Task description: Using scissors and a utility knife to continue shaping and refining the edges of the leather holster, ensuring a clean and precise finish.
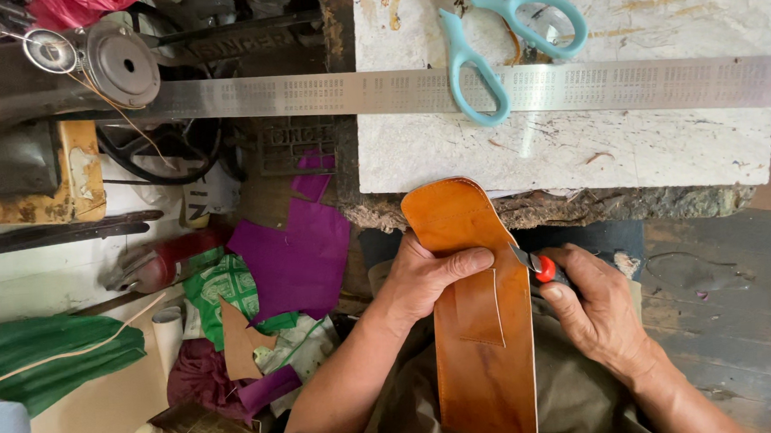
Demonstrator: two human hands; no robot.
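On the lap: a long brown leather piece (479, 327) lies across the person's knees, just near of the worktop (571, 154).
Long way: the leather runs from near to far. Its round end points at the worktop edge and the other end comes down toward the body.
Left hand (422, 282): it sits on the left side of the leather. The thumb lies flat across the top and the fingers go under, so this grip is clamped on the leather.
Right hand (595, 306): it is at the right edge of the leather, with its grip closed tight round a small knife (538, 267) with a red part.
Knife tip: it points left and touches the right edge of the leather, about level with the left thumb.
Nearer hand: both are right at the leather, one on each side.
Pocket: a smaller leather patch (480, 308) sits on the strip, between the two hands.
Far on the worktop: blue scissors (490, 33) lie over a long steel ruler (449, 90), well apart from the hands.
Left side: purple scraps (293, 259) lie on the floor.
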